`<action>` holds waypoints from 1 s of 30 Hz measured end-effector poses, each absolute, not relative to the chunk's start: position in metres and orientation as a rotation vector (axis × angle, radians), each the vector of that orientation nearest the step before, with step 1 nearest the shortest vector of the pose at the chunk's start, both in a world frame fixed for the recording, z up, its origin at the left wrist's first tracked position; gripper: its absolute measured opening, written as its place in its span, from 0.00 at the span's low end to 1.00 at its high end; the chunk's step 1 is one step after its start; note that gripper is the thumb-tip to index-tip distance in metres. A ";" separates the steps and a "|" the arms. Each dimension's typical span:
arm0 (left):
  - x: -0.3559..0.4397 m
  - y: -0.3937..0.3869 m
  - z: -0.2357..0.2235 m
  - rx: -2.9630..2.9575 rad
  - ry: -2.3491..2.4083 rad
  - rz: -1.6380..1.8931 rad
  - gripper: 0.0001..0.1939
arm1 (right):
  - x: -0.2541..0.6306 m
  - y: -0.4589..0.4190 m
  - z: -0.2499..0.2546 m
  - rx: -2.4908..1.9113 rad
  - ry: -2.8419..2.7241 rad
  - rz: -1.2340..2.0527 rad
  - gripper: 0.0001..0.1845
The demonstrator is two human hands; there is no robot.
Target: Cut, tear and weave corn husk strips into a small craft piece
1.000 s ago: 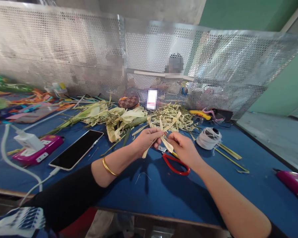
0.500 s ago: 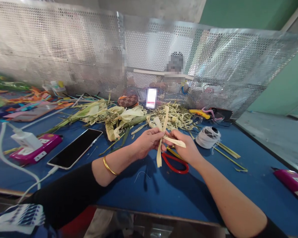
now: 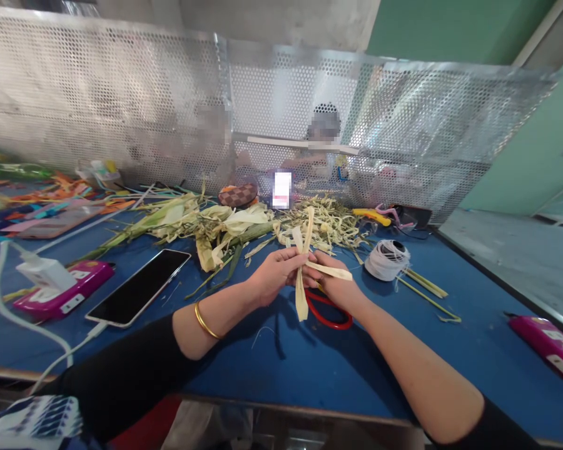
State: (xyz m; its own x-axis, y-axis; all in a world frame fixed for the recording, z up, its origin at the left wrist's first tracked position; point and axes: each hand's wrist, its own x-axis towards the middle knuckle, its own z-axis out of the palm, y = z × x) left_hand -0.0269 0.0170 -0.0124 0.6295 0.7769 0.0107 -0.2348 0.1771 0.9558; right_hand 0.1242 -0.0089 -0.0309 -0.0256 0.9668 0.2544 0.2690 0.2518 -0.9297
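Observation:
Between my hands several pale corn husk strips (image 3: 301, 300) cross one another, their ends sticking out up, down and to the right. My left hand (image 3: 278, 275) pinches them at the crossing with thumb and fingers. My right hand (image 3: 336, 284) is closed on the same strips from the right, its fingertips partly hidden behind them. Red-handled scissors (image 3: 331, 322) lie on the blue table under my right hand, their blades mostly covered. A heap of shredded husk (image 3: 326, 222) lies just beyond my hands, with whole corn husks (image 3: 216, 222) to its left.
A spool of white string (image 3: 387, 259) and a few stalks (image 3: 426, 284) lie right. On the left are a charging phone (image 3: 139, 287) and a magenta power strip (image 3: 63, 290); another power strip (image 3: 548, 347) sits far right. A perforated metal screen (image 3: 281, 94) stands behind, people blurred beyond.
The view has shifted slightly. Both hands still hold the crossed husk strips in nearly the same place, with the right fingers moved a little behind them.

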 end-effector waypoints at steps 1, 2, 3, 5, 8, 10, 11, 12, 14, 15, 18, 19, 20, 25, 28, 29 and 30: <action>-0.027 0.017 -0.013 1.187 0.546 0.769 0.13 | 0.125 -0.010 -0.030 -1.205 -1.546 0.844 0.04; -0.027 0.016 -0.013 1.191 0.539 0.771 0.13 | 0.125 -0.010 -0.030 -1.191 -1.607 0.813 0.05; -0.026 0.016 -0.012 1.195 0.535 0.778 0.13 | 0.126 -0.011 -0.030 -1.172 -1.661 0.780 0.06; -0.026 0.014 -0.011 1.191 0.540 0.791 0.13 | 0.127 -0.010 -0.030 -1.154 -1.689 0.747 0.07; -0.026 0.013 -0.010 1.133 0.522 0.788 0.12 | 0.126 -0.008 -0.033 -1.118 -1.629 0.783 0.02; -0.026 0.013 -0.009 1.098 0.481 0.767 0.13 | 0.125 -0.006 -0.034 -1.093 -1.546 0.803 0.06; -0.026 0.013 -0.009 1.092 0.464 0.762 0.13 | 0.125 -0.006 -0.034 -1.083 -1.519 0.799 0.09; -0.026 0.014 -0.010 1.091 0.454 0.759 0.13 | 0.124 -0.006 -0.034 -1.078 -1.516 0.787 0.11; -0.025 0.014 -0.011 1.098 0.467 0.763 0.13 | 0.123 -0.006 -0.033 -1.071 -1.577 0.760 0.10; -0.025 0.014 -0.011 1.103 0.484 0.770 0.12 | 0.123 -0.006 -0.032 -1.066 -1.620 0.750 0.09; -0.024 0.014 -0.013 1.111 0.539 0.788 0.12 | 0.124 -0.006 -0.032 -1.076 -1.694 0.722 0.08; -0.024 0.014 -0.013 1.108 0.553 0.796 0.11 | 0.125 -0.006 -0.032 -1.095 -1.694 0.708 0.09; -0.024 0.015 -0.012 1.099 0.565 0.806 0.11 | 0.126 -0.005 -0.032 -1.121 -1.690 0.693 0.10; -0.028 0.019 -0.006 0.993 0.644 0.858 0.12 | 0.131 -0.007 -0.025 -1.128 -1.601 0.786 0.16; -0.030 0.020 -0.005 0.991 0.727 0.865 0.08 | 0.131 -0.012 -0.020 -1.069 -1.426 0.868 0.15; -0.029 0.020 -0.005 1.002 0.755 0.863 0.06 | 0.130 -0.013 -0.019 -1.066 -1.391 0.860 0.12; -0.029 0.020 -0.005 1.015 0.786 0.862 0.05 | 0.129 -0.014 -0.019 -1.077 -1.375 0.835 0.10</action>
